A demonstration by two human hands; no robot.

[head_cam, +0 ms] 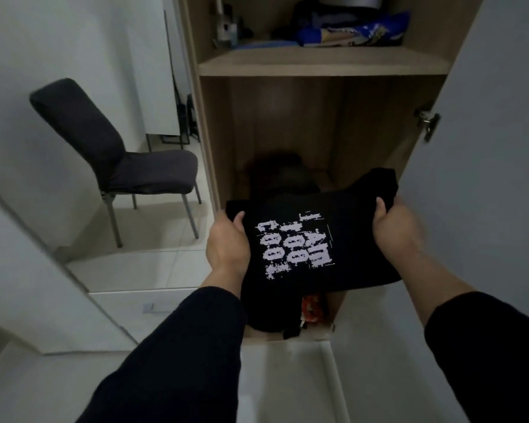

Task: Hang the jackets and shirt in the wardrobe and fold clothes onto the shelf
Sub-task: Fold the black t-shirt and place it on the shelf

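Two hands of mine hold one folded black shirt in front of the big wooden wardrobe. That wardrobe is the biggest thing I see, and its white door stands open on the right side of it. A dark chair sits on the floor to the left of the wardrobe, well apart from it. High in the wardrobe is a wooden shelf, and a blue bundle with yellow marks lies on top of that shelf. Low and far back in the wardrobe lies a dark pile of clothes, but it is too dim for me to tell what they are.

The black shirt has white letters on it and is folded flat. It is at the open front of the wardrobe, below the shelf and above the wardrobe floor. My left hand is closed on the left edge of the shirt, thumb on top. My right hand is closed on the right edge, thumb on top too. Under the shirt, on the wardrobe floor, peeks a small orange thing.
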